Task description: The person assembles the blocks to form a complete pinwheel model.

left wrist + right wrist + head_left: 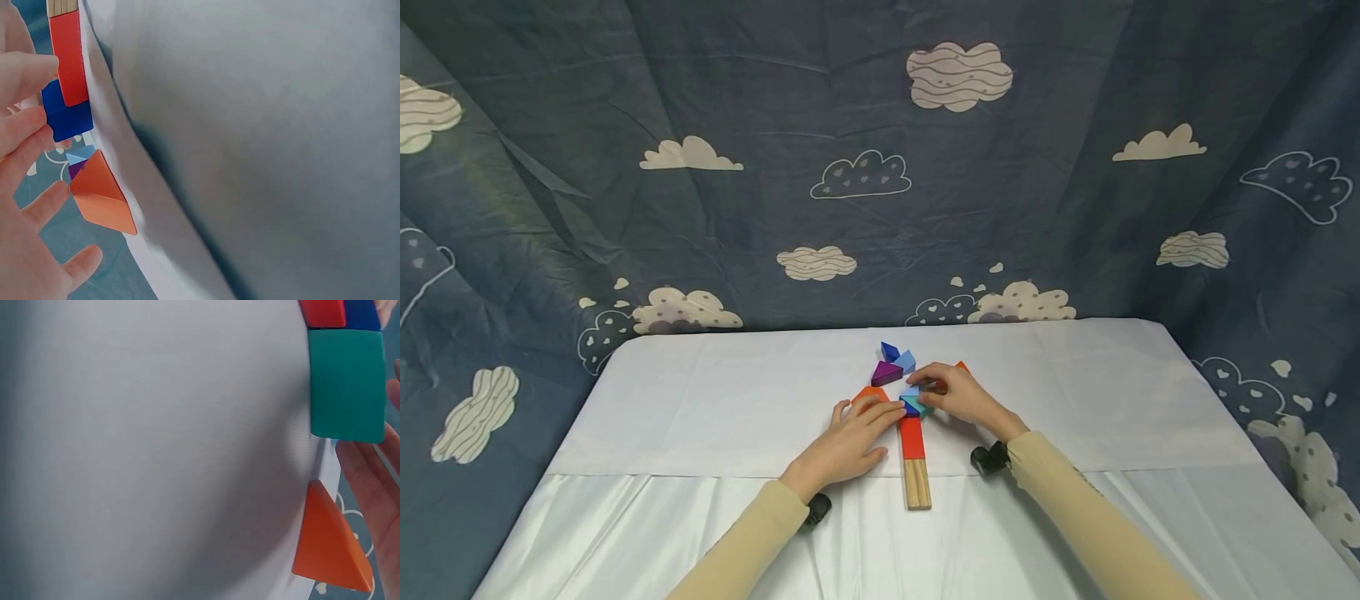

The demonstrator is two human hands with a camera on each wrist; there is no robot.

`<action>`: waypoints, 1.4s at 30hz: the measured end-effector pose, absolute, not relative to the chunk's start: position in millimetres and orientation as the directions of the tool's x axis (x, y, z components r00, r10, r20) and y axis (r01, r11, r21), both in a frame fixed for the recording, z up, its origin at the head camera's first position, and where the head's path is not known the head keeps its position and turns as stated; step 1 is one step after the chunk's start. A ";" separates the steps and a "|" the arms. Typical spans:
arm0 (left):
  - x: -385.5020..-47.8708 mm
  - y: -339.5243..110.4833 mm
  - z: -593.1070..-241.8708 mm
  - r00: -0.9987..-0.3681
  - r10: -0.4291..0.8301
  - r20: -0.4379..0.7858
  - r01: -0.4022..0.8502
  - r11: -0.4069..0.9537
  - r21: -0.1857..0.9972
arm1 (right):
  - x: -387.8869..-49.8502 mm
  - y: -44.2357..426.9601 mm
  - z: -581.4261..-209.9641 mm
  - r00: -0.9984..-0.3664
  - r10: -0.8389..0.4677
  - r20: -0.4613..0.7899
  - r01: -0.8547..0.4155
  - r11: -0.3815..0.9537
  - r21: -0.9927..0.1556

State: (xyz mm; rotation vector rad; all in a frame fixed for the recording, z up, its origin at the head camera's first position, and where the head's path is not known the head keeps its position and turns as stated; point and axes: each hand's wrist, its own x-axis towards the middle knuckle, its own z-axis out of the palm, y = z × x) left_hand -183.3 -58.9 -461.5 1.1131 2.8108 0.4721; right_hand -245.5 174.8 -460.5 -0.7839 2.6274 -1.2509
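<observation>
A dark blue triangular block [910, 410], a teal block [919, 405] and a light blue triangular block [913, 391] sit together at the far end of a red block [912, 438]. My left hand [848, 442] reaches in from the left, its extended fingertips touching the dark blue block [67, 117]; its thumb is apart from the blocks. My right hand [961, 398] pinches the light blue block between thumb and index finger, the thumb also against the teal block [347, 385]. Its fingers partly hide the light blue block.
A wooden ribbed block [917, 485] continues the red block toward me. Beyond the hands lie a purple triangular block [887, 373], another light blue block [906, 361] and a dark blue one [890, 352]. Orange blocks lie by the left fingers [100, 194] and behind the right hand [327, 544].
</observation>
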 end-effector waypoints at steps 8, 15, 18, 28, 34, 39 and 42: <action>-184.0 -59.1 -463.9 -0.730 0.682 0.045 0.658 0.684 0.314 | -250.9 187.0 -451.3 -0.900 -0.391 0.192 -0.390 0.527 -0.756; -183.1 -59.0 -462.0 -0.733 0.679 0.038 0.653 0.687 0.317 | -259.1 204.7 -452.0 -0.927 -0.257 0.272 -0.369 0.504 -0.781; -183.2 -59.1 -462.3 -0.733 0.679 0.039 0.654 0.688 0.315 | -260.6 210.1 -453.7 -0.941 -0.236 0.243 -0.333 0.513 -0.791; -184.0 -59.1 -462.8 -0.733 0.679 0.042 0.655 0.687 0.315 | -259.2 219.1 -461.8 -0.952 -0.265 0.153 -0.280 0.554 -0.784; -184.2 -59.2 -463.7 -0.735 0.677 0.038 0.652 0.691 0.312 | -258.9 220.6 -464.6 -0.953 -0.271 0.138 -0.275 0.572 -0.773; -183.8 -59.3 -463.2 -0.733 0.679 0.042 0.655 0.686 0.317 | -259.9 220.9 -466.9 -0.954 -0.266 0.139 -0.274 0.581 -0.767; -183.5 -59.1 -462.9 -0.732 0.680 0.043 0.656 0.686 0.316 | -260.1 220.4 -466.7 -0.953 -0.262 0.150 -0.279 0.577 -0.768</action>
